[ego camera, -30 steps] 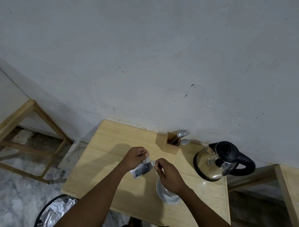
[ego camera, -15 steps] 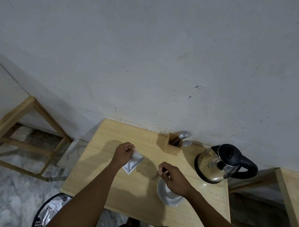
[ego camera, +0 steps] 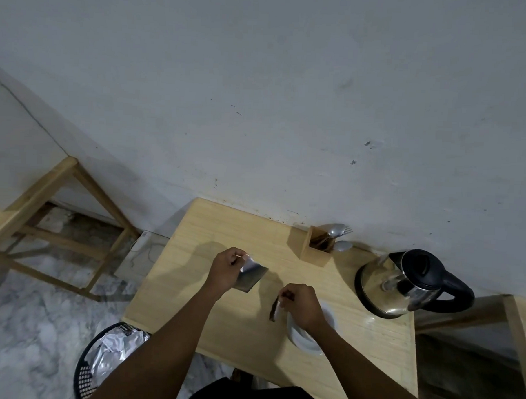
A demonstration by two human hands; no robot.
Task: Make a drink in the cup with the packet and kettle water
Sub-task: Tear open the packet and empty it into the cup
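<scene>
Grey scuffed wall behind a light wooden surface, marble floor left. Black mesh bin with crumpled foil below the surface's near-left corner. Steel kettle with black lid and handle at the far-right corner. Wooden cutlery holder with spoons and fork against the far edge. White cup near the front edge, mostly hidden under the right hand. Left hand pinches the silver packet above the surface's middle. Right hand pinched closed on a small torn-off strip, apart from the packet.
</scene>
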